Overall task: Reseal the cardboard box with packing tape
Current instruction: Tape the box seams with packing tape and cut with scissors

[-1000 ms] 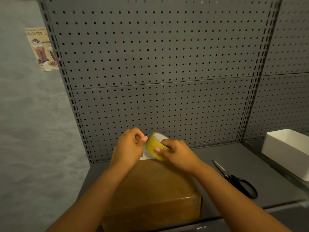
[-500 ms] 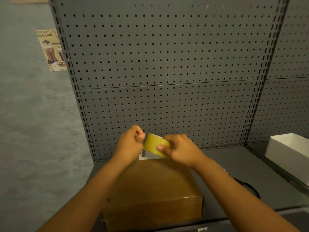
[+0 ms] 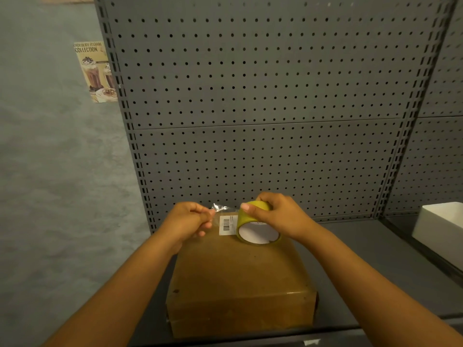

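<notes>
Box [image 3: 238, 276] brown, closed; right hand [image 3: 278, 216] grips yellow tape roll [image 3: 253, 221], left hand [image 3: 190, 221] pinches clear strip [image 3: 220, 208].

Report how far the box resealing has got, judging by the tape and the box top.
Done: the cardboard box lies closed on the shelf, and the tape end has been found. In hand: the right hand grips the yellow tape roll while the left hand pinches a short clear strip pulled free above the barcode label. Left: no new tape lies on the top, so laying, pressing and cutting remain.
</notes>
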Motion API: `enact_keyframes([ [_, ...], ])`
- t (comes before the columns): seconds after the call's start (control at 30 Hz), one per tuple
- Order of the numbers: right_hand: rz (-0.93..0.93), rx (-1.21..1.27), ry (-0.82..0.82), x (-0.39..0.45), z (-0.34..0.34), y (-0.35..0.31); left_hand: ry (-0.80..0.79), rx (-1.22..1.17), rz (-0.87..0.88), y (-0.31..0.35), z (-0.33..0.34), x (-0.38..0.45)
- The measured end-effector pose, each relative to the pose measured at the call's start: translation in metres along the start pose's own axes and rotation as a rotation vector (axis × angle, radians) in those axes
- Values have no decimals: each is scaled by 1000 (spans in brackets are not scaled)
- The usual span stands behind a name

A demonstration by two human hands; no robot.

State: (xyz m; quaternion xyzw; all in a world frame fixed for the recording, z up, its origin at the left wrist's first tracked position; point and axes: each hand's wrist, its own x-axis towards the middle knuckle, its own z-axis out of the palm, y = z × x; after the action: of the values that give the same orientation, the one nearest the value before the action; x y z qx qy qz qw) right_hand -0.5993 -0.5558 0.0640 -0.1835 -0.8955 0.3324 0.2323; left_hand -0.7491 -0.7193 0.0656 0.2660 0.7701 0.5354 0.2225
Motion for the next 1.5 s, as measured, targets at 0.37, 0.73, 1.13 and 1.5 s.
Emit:
enact_keyframes([
  [0.37,67,238,-84,6,12,5,5,-19,-122,-19,-14,-6],
  [0.73,-10,210,-214,7,9,-6,13,9,-169,-30,-13,-8],
  [1.13,-13,82,-188,17,15,-14,48,96,-149,-33,-10,-5],
  [1.5,-80,-62,-230,25,18,-25,67,264,-137,-37,-10,1],
])
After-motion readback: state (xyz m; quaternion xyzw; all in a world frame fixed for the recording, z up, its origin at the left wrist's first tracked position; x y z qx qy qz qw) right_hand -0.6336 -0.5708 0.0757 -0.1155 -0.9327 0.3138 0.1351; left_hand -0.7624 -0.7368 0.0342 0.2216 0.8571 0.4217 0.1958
